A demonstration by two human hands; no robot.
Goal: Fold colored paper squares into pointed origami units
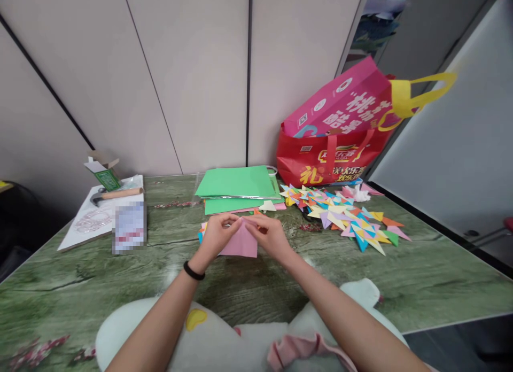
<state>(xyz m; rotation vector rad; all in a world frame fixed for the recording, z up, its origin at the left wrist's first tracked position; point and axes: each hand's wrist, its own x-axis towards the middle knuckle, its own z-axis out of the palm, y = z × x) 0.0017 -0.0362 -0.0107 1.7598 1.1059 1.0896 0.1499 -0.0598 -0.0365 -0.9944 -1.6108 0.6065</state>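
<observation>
A pink sheet of paper [241, 243] hangs between my two hands, above the green marbled table [168, 276]. My left hand [219, 231] pinches its upper edge, and a black band circles that wrist. On the other side, my right hand [269, 233] grips the same edge, its fingertips close to the left ones. Just beyond the hands lies a stack of green paper [236, 181] with other coloured sheets under it. Bits of coloured paper show behind my left hand, mostly hidden.
Many folded paper pieces [344, 214] are heaped at the right, before a red gift bag [304, 158] with a pink box [340, 105]. A hammer [116, 194], a white board [94, 217] and a small green box [105, 173] are left. A pale plush [224, 334] lies nearest me.
</observation>
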